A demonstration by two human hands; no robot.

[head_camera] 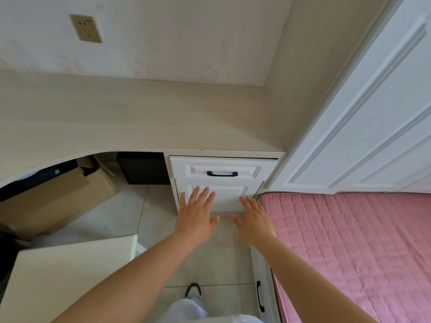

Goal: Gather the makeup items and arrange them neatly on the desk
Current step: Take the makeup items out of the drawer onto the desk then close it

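Observation:
A pale wooden desk (pixel 130 117) runs along the wall, its top bare; no makeup items show anywhere. Under its right end sits a white drawer unit (pixel 224 180) with a black handle (pixel 222 174) on the upper drawer. My left hand (pixel 197 215) and my right hand (pixel 254 220) reach forward side by side, palms down, fingers straight and spread, holding nothing. Both hands hover in front of the lower drawer front; whether they touch it I cannot tell.
A pink quilted bed (pixel 349 248) fills the right side, with a white wardrobe door (pixel 363 108) behind it. Cardboard boxes (pixel 58 194) and a black box (pixel 144 167) sit under the desk. A white panel (pixel 70 276) stands at the lower left. A wall socket (pixel 85 28) is above.

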